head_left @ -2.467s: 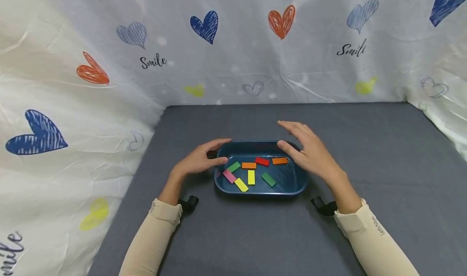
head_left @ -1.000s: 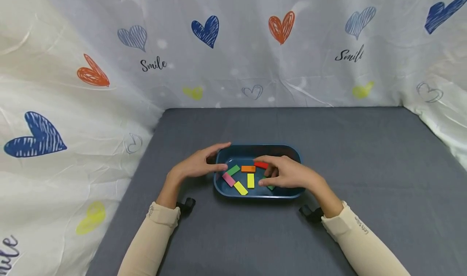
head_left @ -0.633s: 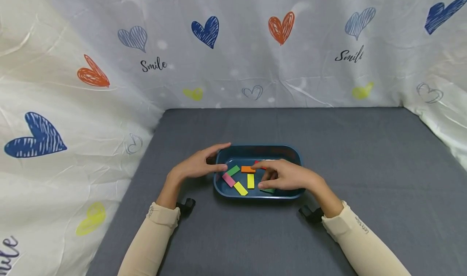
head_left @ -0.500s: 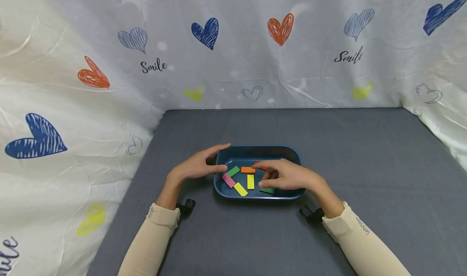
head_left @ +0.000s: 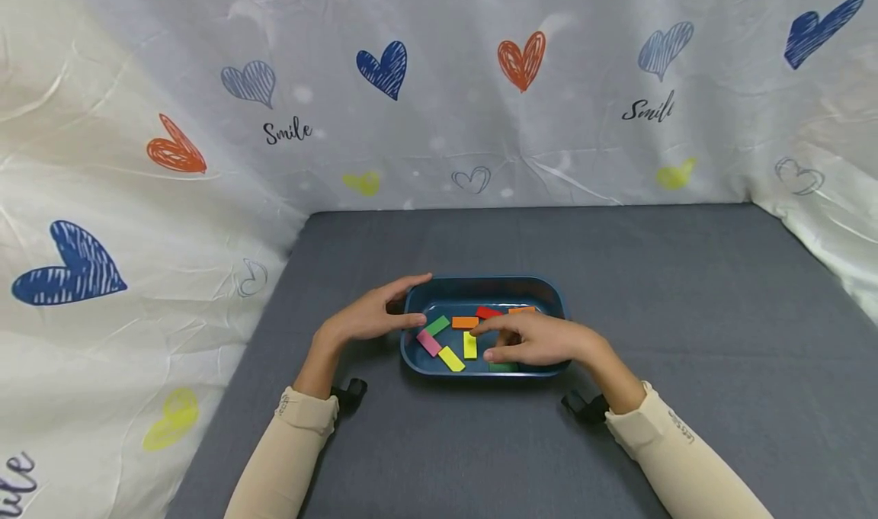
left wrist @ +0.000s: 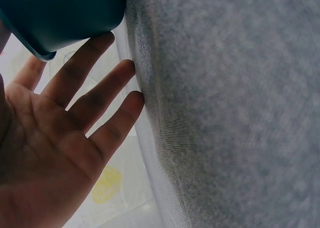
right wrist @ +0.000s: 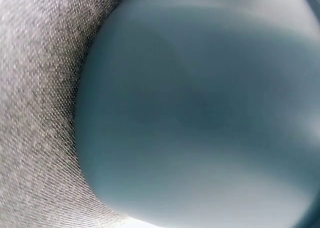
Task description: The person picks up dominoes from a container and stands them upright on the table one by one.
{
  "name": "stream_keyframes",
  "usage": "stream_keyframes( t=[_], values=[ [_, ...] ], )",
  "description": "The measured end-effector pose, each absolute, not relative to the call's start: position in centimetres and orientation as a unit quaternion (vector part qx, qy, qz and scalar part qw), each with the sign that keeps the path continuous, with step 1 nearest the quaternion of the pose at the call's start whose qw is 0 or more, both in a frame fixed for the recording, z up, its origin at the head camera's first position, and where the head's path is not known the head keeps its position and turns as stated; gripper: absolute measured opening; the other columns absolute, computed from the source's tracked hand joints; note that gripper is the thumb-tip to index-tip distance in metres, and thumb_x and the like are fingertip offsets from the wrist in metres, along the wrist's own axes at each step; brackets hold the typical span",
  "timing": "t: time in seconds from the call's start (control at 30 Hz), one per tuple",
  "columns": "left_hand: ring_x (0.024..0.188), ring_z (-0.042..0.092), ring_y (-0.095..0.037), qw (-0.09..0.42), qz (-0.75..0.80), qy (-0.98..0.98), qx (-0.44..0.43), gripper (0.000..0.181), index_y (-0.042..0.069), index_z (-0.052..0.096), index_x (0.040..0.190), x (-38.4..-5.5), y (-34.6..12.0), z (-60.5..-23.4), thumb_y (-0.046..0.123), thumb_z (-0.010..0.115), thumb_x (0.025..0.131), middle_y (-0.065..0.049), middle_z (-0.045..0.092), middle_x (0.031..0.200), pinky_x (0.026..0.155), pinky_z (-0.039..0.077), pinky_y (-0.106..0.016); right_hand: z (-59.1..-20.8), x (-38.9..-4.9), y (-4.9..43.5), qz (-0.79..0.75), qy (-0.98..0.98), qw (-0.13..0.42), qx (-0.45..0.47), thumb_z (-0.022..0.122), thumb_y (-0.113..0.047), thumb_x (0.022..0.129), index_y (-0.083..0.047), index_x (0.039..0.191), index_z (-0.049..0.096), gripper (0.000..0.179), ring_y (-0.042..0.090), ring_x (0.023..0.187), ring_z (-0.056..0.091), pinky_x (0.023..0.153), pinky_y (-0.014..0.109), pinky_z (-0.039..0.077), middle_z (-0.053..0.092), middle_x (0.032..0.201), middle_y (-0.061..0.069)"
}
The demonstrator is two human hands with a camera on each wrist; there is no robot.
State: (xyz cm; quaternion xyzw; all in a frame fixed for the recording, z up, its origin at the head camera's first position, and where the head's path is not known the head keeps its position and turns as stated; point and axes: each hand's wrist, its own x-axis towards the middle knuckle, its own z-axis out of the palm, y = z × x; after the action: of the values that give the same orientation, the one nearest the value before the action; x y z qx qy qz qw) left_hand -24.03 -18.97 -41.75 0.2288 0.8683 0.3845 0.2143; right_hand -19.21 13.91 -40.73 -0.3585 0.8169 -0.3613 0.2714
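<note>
In the head view, a dark blue tray holds several small flat coloured blocks. My left hand rests at its left end, thumb over the rim. In the left wrist view, the left hand's spread fingers lie along the tray's outer wall. My right hand reaches in over the right half, index fingertip at the upper end of a yellow block. Its thumb is over a green block, partly covered. An orange block and a red block lie behind the index finger.
At the tray's left are a green block, a pink block and another yellow block. Another orange block shows behind the right hand. The grey tabletop meets a printed white sheet at the back and left.
My right hand has come from above the tray's right rim down among the blocks. The green block by its thumb has turned to lie straighter. The left hand keeps its place.
</note>
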Motion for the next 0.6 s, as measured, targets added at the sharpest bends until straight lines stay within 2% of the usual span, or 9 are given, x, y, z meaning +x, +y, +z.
stream_keyframes(
  t=[0.37,0.6],
  values=[
    [0.145,0.045,-0.034,0.215,0.378,0.87,0.233,0.079,0.039,0.031,0.159,-24.0,-18.98,-41.71,0.048,0.072,0.093,-0.003,0.034,0.165,0.115,0.04,-0.059,-40.73,-19.12,14.16,-0.359,0.802,0.293,-0.376,0.049,-0.03,0.109,-0.008,0.146,0.056,0.044,0.023,0.093,0.067,0.085,0.026,0.054,0.074,0.107,0.005],
    [0.144,0.045,-0.034,0.216,0.372,0.874,0.227,0.077,0.042,0.03,0.158,-23.93,-18.94,-41.66,0.049,0.071,0.093,-0.001,0.034,0.164,0.115,0.04,-0.06,-40.81,-18.97,14.23,-0.364,0.796,0.297,-0.382,0.046,-0.028,0.11,-0.006,0.145,0.056,0.042,0.021,0.096,0.068,0.089,0.026,0.054,0.073,0.113,0.007]
  ],
)
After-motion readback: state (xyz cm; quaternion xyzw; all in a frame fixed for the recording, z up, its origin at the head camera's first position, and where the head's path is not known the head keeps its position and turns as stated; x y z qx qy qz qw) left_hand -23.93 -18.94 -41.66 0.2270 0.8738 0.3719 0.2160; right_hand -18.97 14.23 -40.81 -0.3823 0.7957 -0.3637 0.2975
